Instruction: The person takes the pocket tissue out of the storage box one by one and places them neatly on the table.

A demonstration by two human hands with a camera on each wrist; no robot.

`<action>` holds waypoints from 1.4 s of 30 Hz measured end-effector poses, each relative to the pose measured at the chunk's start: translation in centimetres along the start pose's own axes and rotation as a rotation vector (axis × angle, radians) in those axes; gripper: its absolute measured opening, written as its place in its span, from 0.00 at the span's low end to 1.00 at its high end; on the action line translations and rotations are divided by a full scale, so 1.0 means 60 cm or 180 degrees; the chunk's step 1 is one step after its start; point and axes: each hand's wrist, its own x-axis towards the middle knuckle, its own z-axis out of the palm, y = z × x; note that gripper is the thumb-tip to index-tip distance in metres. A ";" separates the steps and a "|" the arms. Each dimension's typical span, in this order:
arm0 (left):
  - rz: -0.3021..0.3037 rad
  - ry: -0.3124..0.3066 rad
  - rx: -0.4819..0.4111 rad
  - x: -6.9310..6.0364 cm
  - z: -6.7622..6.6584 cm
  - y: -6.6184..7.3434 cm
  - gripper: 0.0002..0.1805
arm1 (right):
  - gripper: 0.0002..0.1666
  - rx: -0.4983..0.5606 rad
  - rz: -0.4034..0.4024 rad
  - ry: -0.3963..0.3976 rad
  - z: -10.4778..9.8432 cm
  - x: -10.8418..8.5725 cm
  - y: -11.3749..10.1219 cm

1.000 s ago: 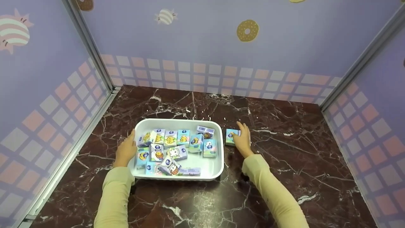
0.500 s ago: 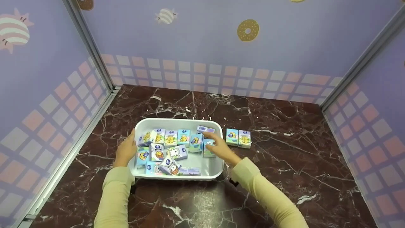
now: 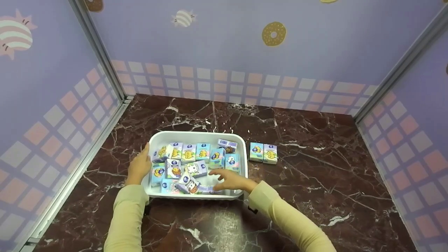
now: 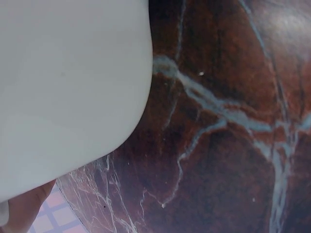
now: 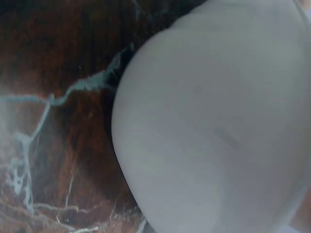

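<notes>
A white plastic tub (image 3: pixel 196 135) holds several small blue and purple cartoon-printed packs, which look like pocket tissues. My left hand (image 3: pixel 140 165) rests along the tub's left side, fingers stretched against its outer wall. Over the front right of the tub is my right hand (image 3: pixel 231 180), thumb and fingers apart. Just below its fingertips lies a purple pack (image 3: pixel 206 190) on its side, partly covered; whether they touch, I cannot tell. Outside the tub, a blue pack (image 3: pixel 256 152) and a yellow-green and purple pack (image 3: pixel 270 154) lie side by side. Both wrist views mostly show the tub's outside wall (image 4: pixel 73 87).
The tub stands on a dark red marbled surface (image 3: pixel 325 182) with white veins. Purple patterned panels (image 3: pixel 224 45) enclose it at the back and on both sides, with metal strips (image 3: pixel 101 52) at the corners.
My right hand has left the two packs at the right, passed over the tub's right packs, and come down toward its front. My left hand has stayed still.
</notes>
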 end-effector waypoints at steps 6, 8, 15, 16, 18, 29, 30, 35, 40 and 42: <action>0.0022 0.0035 -0.0003 -0.002 -0.001 0.002 0.29 | 0.34 -0.0373 0.0043 -0.0136 0.012 0.002 0.003; 0.0029 0.0040 -0.0001 -0.002 0.000 0.002 0.29 | 0.34 -0.0467 0.0049 -0.0156 0.014 0.002 0.003; 0.0010 0.0008 -0.0008 -0.001 0.000 -0.002 0.29 | 0.32 -0.0637 0.0025 -0.0162 0.017 -0.001 0.001; 0.0019 0.0008 -0.0004 -0.001 0.000 -0.003 0.29 | 0.31 -0.0668 0.0028 -0.0152 0.017 0.000 0.001; 0.0039 0.0017 0.0006 -0.001 0.000 -0.002 0.30 | 0.30 -0.0757 0.0005 -0.0105 0.017 0.001 0.002; 0.0077 0.0030 0.0019 -0.002 -0.002 0.001 0.29 | 0.33 -0.0725 -0.0026 0.0214 0.014 0.005 0.011; 0.0076 0.0028 0.0017 -0.002 -0.002 0.001 0.29 | 0.34 -0.0669 -0.0023 0.0248 0.014 0.004 0.011; 0.0047 0.0029 -0.0003 -0.002 -0.001 0.000 0.29 | 0.38 -0.0309 0.0045 0.0427 0.012 0.003 0.010; 0.0077 0.0057 0.0018 -0.001 0.001 -0.002 0.29 | 0.45 0.0139 0.0068 0.0574 0.010 0.005 0.012; 0.0098 0.0075 0.0029 -0.002 0.001 -0.002 0.29 | 0.47 0.0337 0.0080 0.0637 0.008 0.005 0.013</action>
